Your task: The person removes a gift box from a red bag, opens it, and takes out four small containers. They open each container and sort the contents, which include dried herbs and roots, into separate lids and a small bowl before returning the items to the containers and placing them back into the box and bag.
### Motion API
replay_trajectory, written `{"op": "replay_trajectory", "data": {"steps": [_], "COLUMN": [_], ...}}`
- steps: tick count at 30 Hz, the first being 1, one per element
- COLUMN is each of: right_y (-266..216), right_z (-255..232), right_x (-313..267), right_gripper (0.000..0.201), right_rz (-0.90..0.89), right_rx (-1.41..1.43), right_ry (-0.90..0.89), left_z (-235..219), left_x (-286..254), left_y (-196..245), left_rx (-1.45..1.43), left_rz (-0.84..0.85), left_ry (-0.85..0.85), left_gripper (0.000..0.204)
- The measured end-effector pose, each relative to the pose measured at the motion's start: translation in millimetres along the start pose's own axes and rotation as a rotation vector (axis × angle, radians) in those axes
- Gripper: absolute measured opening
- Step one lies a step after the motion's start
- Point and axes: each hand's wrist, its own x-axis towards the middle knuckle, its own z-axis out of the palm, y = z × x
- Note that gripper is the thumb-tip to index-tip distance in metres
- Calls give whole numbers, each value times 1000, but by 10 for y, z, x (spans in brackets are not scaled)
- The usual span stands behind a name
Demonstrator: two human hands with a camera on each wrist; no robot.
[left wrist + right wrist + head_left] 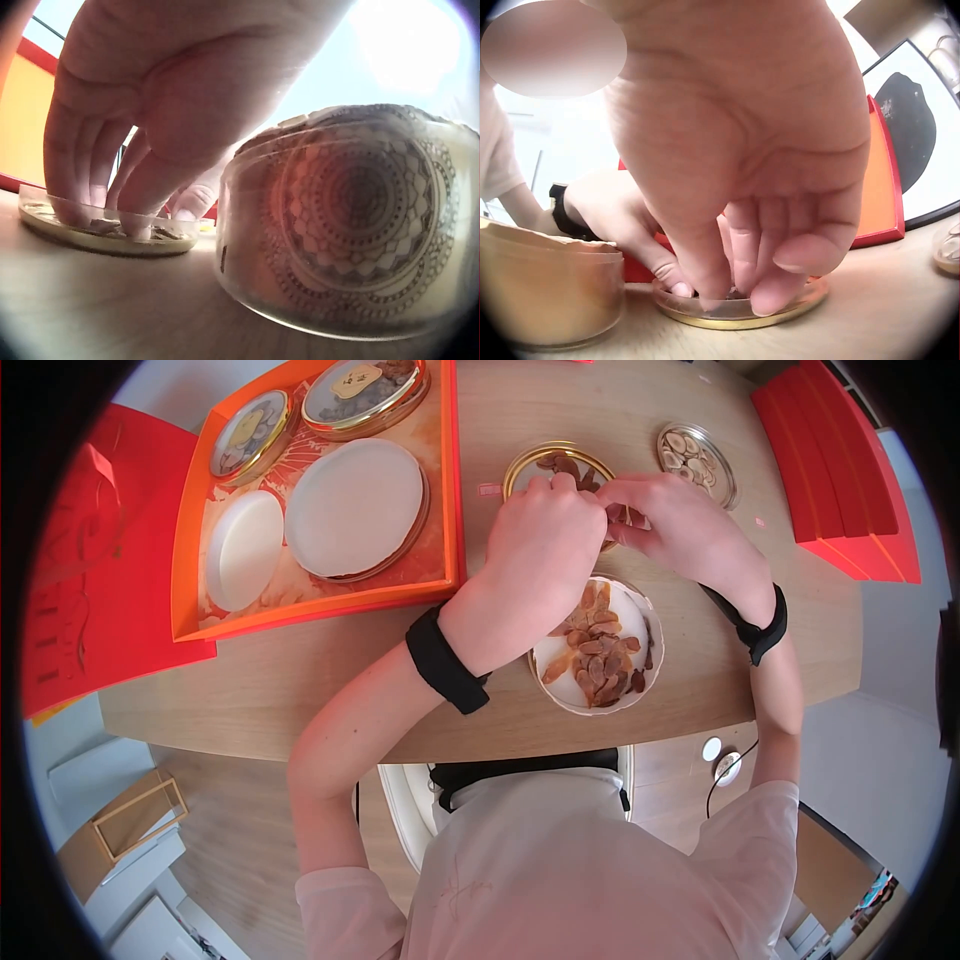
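Note:
A shallow gold-rimmed round lid (509, 468) holds dark brown dried slices (568, 464). My left hand (550, 550) reaches down into it, fingertips among the slices in the left wrist view. From the right, my right hand (690, 525) reaches into the same lid, thumb and fingers apart and bent downward; whether it pinches a slice is hidden. Just below both hands stands a round clear container (648, 678) with a white top layer, brown slices (600, 660) heaped in its middle and darker ones along its right edge. Its patterned side (360, 210) shows in the left wrist view.
An orange-red box (452, 510) at the left holds round lidded containers (360, 395) and white discs (355, 508). At the right back lies a clear dish of pale slices (690, 458), with red boxes (835, 470) beyond. A red bag (100, 560) lies far left.

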Motion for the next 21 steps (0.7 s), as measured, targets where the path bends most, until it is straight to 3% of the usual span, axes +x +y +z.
{"op": "replay_trajectory", "data": {"steps": [12, 21], "right_y": [20, 35], "right_z": [2, -15], "right_x": [6, 4], "right_gripper": [9, 9], "right_rz": [3, -9], "right_rx": [27, -12], "right_ry": [5, 9], "left_z": [-1, -29], "left_x": [-6, 35], "left_y": [-49, -15], "left_rx": [-271, -205], "left_rz": [47, 102], "left_ry": [63, 164], "left_gripper": [15, 12]}}
